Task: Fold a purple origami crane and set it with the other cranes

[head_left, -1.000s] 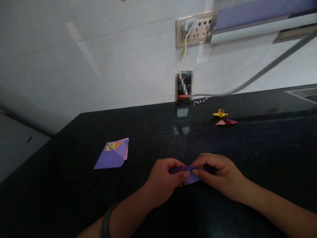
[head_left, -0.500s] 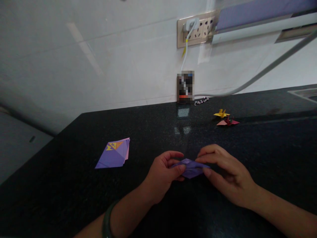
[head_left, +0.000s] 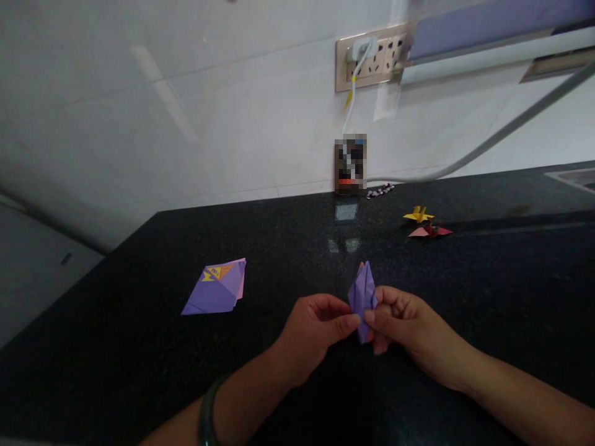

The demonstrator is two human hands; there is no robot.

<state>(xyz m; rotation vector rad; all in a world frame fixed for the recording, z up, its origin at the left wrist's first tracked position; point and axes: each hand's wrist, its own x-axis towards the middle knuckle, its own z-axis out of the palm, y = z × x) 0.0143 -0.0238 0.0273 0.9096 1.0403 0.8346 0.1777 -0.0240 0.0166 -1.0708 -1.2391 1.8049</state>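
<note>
A folded purple origami paper (head_left: 363, 293) stands on end between my hands, its two narrow points upward, one showing a bit of orange. My left hand (head_left: 320, 325) pinches its lower left side between thumb and fingers. On the lower right side, my right hand (head_left: 406, 319) grips it with the thumb in front and the other fingers curled behind. Fingers partly hide the paper's lower edges. To the left lies a stack of purple and pink paper (head_left: 216, 291) with a yellow and orange print on top.
A yellow paper crane (head_left: 419, 214) and a red-pink paper crane (head_left: 431, 230) sit at the back right of the dark counter (head_left: 279, 241). A phone-like blurred object (head_left: 350, 164) leans on the wall, its cable running to a socket (head_left: 372, 57). A beaded strand (head_left: 380, 191) lies beside it.
The purple paper has turned from lying flat and sideways to upright, points up. Both hands have shifted their grip to its lower part, and my right-hand fingers have curled in.
</note>
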